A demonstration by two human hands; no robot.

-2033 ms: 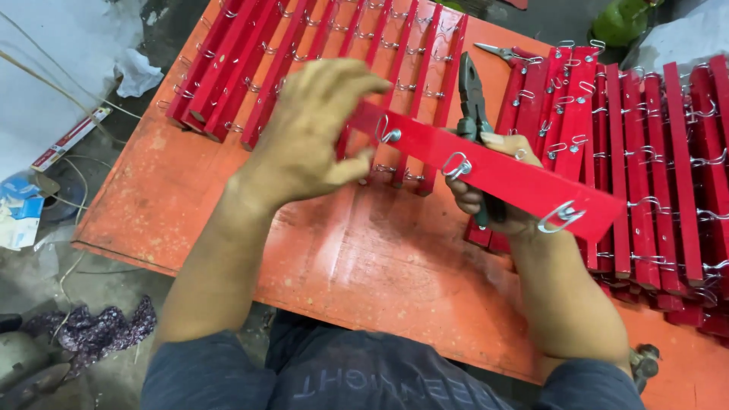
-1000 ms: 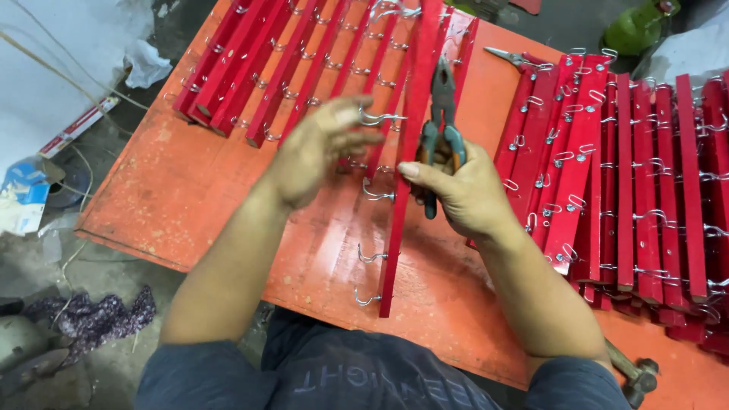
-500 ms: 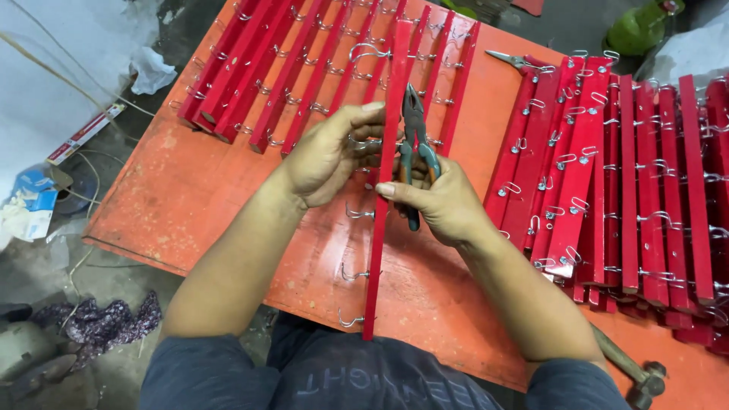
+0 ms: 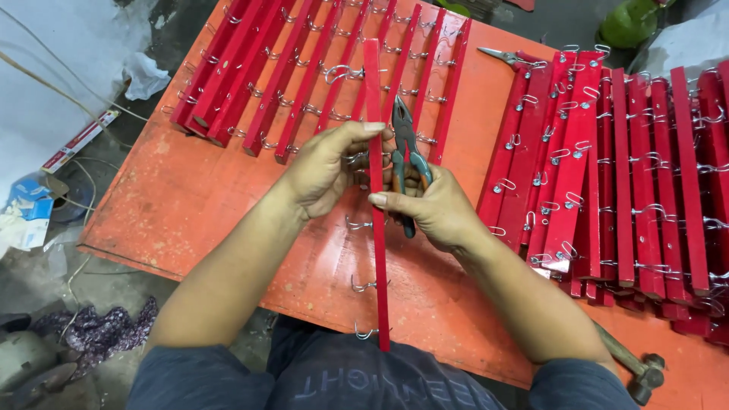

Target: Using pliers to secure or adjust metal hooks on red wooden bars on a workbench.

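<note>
Turned from a slant to nearly upright in the frame, the red strip (image 4: pixel 376 197) now runs from the upper middle down to the lower middle, edge-on, its wire hooks (image 4: pixel 363 286) sticking out to the left. Both hands grip it at mid-frame: the left hand (image 4: pixel 326 167) pinches it from the left, the right hand (image 4: pixel 433 205) from the right while also holding pliers (image 4: pixel 405 144). Piles of red strips (image 4: pixel 623 175) lie on the orange bench (image 4: pixel 190 205) at upper left and right. A hammer (image 4: pixel 634 364) rests at lower right.

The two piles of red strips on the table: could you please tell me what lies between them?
In the head view, both hands, left and right, hold one red strip and pliers there.
</note>
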